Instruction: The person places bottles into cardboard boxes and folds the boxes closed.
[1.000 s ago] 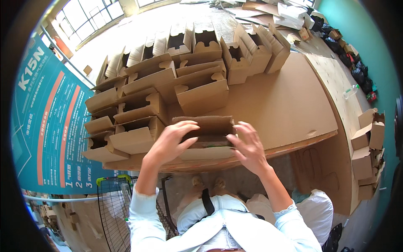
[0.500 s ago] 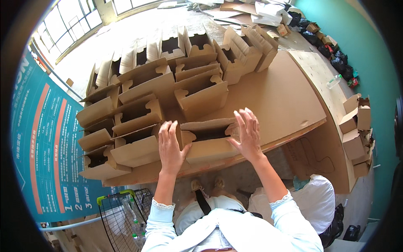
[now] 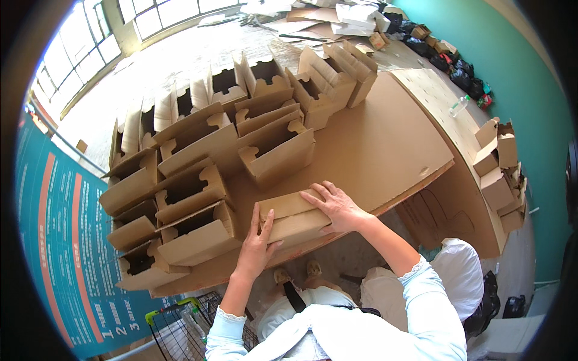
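Note:
A long, narrow brown cardboard box (image 3: 293,220) lies near the front edge of the cardboard-covered table (image 3: 385,129), with its top flaps folded over the opening. My left hand (image 3: 256,243) grips its left end, fingers up the side and thumb along the front. At the right end, my right hand (image 3: 337,207) has its fingers pressed on the top and its thumb against the front face. What lies inside the box cannot be seen. Just left of it stands an open cardboard box (image 3: 198,240), and behind it another open box (image 3: 280,153) with raised flaps.
Several more open boxes (image 3: 192,138) stand in rows at the left and back. A plastic bottle (image 3: 459,106) lies on the board at right, near more small boxes (image 3: 497,186). Below are a wire cart (image 3: 174,331) and a white sack (image 3: 454,277). A teal banner (image 3: 60,240) stands left.
The box's raised flaps are now down over its opening. My hands have come from above it onto its ends, and my view has shifted and tilted slightly.

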`<move>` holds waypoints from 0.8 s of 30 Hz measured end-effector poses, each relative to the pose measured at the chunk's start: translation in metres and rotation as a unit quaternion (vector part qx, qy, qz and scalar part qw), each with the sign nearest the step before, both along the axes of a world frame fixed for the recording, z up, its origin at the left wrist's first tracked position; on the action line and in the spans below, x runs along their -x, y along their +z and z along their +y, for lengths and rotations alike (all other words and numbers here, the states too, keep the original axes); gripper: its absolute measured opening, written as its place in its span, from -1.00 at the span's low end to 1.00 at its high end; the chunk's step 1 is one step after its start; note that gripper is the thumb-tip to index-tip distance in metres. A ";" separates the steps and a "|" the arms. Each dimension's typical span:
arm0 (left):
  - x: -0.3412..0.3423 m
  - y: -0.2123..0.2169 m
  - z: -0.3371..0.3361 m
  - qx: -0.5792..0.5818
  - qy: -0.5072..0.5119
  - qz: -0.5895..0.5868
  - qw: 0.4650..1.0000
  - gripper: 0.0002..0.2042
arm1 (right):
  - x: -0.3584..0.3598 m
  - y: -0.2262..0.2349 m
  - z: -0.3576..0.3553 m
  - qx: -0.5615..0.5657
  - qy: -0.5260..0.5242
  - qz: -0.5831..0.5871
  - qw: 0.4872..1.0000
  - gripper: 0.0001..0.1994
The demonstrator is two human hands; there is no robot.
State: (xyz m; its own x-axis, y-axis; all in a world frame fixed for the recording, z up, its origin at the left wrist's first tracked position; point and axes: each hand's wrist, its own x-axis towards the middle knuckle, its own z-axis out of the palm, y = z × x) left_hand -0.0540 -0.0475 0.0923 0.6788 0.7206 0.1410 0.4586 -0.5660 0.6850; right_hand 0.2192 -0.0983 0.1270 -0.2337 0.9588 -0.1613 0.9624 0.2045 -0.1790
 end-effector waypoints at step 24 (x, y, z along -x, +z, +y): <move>-0.322 -0.050 0.077 -0.218 0.112 0.033 0.969 -0.20 | -0.301 -0.032 0.088 -0.114 -0.016 0.001 0.993 -0.12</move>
